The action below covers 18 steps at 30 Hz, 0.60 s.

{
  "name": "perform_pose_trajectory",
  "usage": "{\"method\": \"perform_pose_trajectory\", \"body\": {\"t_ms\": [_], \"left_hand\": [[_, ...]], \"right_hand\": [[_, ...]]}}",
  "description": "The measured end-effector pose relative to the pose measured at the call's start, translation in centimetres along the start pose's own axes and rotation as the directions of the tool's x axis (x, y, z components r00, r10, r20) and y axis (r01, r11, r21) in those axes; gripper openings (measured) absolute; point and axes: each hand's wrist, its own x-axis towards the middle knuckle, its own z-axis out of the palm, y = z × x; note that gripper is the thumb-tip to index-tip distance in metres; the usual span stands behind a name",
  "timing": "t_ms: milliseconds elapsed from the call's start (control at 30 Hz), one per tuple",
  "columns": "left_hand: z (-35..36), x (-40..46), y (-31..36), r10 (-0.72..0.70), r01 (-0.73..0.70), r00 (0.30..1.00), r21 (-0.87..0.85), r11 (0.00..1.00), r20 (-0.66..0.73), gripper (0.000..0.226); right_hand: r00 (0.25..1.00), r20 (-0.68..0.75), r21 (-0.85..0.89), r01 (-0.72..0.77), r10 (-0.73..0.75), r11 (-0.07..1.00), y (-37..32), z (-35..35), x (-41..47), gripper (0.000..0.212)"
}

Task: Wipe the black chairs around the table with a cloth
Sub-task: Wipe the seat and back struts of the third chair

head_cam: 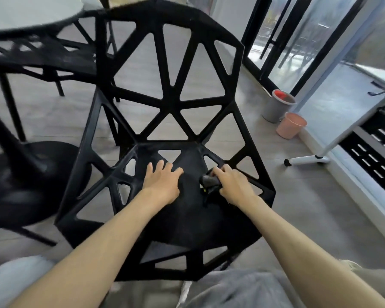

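On the seat of the nearest black chair (pixel 169 121), both hands rest. The left hand (pixel 162 183) lies flat near the seat's middle, fingers spread, holding nothing. The right hand (pixel 231 185), toward the seat's right edge, is curled around a dark bunched cloth (pixel 209 182), seemingly pressed to the seat. Beyond the chair's right side stand a grey bin (pixel 276 107) and a pink bin (pixel 290 126).

We're looking from a single head-worn wide-angle camera, tilted forward and steeply down, close over the seat of a black chair (pixel 169 103) right in front of us. Both forearms run up from the bottom edge. The lens bends the edges, taking in a table (pixel 31 14) at upper left and the windows (pixel 298 41) at upper right.
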Motion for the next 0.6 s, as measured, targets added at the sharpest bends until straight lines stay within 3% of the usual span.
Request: {"method": "perform_pose_trajectory", "body": {"t_ms": [100,167,400,533,600], "left_hand": [[-0.9,-2.3,-0.7,-0.011,0.011,0.998,-0.003,1.0,-0.068,0.064],[-1.5,-4.1,-1.3,-0.007,0.009,0.994,0.015,1.0,-0.112,0.059],[-3.1,-9.6,-4.6,-0.076,0.053,0.921,-0.071,0.996,-0.383,0.053],[-3.7,-11.2,-7.4,-0.221,0.181,0.899,-0.137,0.974,-0.378,0.068],[-4.0,-11.2,-9.4,-0.308,0.247,0.889,-0.212,0.946,-0.34,0.075]], "right_hand": [[1.0,0.019,0.001,-0.004,0.004,1.0,-1.6,-0.2,-2.4,0.047],[1.0,0.002,0.124,-0.017,0.017,0.992,-3.9,-0.3,-4.6,0.045],[0.987,-0.162,0.293,0.059,-0.012,0.954,-13.6,-0.3,-11.5,0.043],[0.961,-0.255,0.493,0.031,0.11,0.869,-15.9,1.2,-14.6,0.047],[0.928,-0.34,0.49,0.04,0.149,0.871,-16.6,2.2,-15.6,0.054]]}}
